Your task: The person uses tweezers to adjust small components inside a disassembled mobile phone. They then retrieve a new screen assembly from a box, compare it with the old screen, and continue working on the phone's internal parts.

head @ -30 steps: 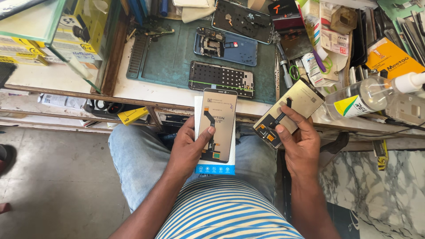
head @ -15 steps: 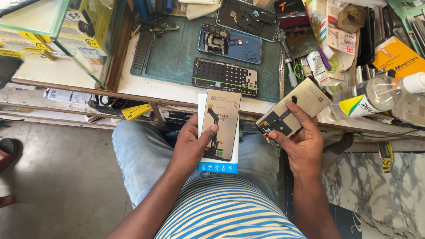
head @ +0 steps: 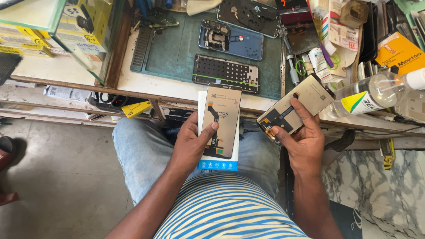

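At frame centre the left hand (head: 190, 144) clamps one screen (head: 220, 119) with its card, the right hand (head: 305, 139) clamps another screen (head: 295, 108); better grip edges, not the flex.

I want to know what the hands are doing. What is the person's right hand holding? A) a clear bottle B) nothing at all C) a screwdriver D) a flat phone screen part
D: the right hand grips a flat phone screen part with its back side up, a dark ribbon strip running across it, while the clear bottle lies untouched on the bench.
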